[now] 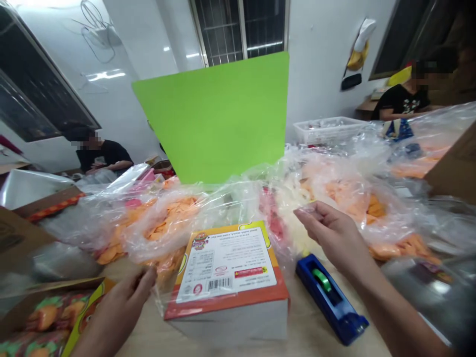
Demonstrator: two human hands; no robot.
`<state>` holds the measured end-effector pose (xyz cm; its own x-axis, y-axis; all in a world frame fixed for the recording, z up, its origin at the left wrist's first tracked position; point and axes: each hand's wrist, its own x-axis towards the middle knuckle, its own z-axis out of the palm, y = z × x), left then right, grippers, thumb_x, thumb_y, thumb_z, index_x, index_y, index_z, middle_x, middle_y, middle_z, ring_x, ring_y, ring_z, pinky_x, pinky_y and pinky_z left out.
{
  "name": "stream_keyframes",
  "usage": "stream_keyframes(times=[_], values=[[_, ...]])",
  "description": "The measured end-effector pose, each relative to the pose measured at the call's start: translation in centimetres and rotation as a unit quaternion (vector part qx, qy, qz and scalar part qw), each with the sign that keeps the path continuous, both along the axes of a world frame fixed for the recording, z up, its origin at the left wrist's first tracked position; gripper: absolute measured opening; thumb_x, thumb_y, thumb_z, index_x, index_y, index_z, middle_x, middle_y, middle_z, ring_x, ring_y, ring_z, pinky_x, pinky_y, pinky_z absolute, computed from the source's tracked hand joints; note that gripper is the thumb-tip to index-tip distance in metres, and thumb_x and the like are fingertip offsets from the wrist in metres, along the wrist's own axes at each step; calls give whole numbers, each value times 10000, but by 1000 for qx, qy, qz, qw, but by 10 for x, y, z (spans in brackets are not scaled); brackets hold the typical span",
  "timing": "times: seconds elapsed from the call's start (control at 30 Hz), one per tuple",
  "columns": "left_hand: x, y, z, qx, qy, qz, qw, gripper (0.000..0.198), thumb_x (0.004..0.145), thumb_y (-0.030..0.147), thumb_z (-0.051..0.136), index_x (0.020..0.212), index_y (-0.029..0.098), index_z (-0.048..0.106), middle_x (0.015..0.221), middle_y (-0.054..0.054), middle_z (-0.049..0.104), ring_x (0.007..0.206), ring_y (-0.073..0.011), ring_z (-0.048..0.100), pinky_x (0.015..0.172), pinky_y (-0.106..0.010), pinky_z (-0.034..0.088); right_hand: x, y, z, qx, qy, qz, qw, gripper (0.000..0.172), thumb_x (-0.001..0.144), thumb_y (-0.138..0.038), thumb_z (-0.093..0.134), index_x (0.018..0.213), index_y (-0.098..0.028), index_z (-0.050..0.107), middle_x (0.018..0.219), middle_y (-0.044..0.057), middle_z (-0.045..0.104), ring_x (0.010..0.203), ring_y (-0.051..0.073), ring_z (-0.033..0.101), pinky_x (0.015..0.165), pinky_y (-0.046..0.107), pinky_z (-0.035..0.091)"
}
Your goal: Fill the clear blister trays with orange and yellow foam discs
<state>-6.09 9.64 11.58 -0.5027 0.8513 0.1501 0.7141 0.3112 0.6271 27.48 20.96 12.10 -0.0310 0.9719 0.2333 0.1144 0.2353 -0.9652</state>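
Observation:
A printed carton [226,265] with a white label, barcode and orange edges stands in front of me. Clear plastic film [159,296] sticks out along its left edge. My left hand [136,292] is closed beside that edge, its fingertips pinching the film. My right hand [330,230] is raised beyond the carton's right side, thumb and fingers pressed together. Whatever lies between those fingertips is too blurred to name. Below it a blue tape dispenser [330,297] with a green core lies on the table, apart from the hand.
Clear bags of orange pieces [171,218] and more bags [357,198] crowd the back. An open box of packed toys [48,317] stands at left. A green board [223,119] rises behind. Two people [102,153] [403,99] sit farther off.

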Motion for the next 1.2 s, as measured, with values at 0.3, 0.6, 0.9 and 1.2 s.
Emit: stream_keyframes(times=[0.3,0.6,0.9,1.2], values=[[11,52,18,122,-150,-57,980,264,641,447,650,601,201,562,616,19,549,645,-167,511,647,-275,412,-16,12,-11,31,316,37,948,102,756,-322,665,778,-236,615,804,-32,681,746,104,619,756,243,489],[0,50,26,280,-336,-32,898,222,655,368,655,669,170,556,629,26,546,598,-105,511,608,-228,458,-17,9,-2,42,405,35,913,46,819,-210,614,788,-212,648,767,-38,715,732,74,662,776,188,520],[2,34,42,429,-283,41,857,111,792,293,567,765,199,515,705,62,522,594,-71,507,611,-192,464,-35,27,20,70,381,63,920,58,788,-226,641,760,-194,602,737,-15,714,718,98,663,755,241,517],[19,-7,-3,64,-37,13,997,369,726,477,579,941,178,560,635,36,501,542,-141,487,495,-258,391,-17,-11,-49,68,-112,26,991,645,635,-451,711,1218,-240,534,1222,116,541,1074,312,537,918,488,396]])
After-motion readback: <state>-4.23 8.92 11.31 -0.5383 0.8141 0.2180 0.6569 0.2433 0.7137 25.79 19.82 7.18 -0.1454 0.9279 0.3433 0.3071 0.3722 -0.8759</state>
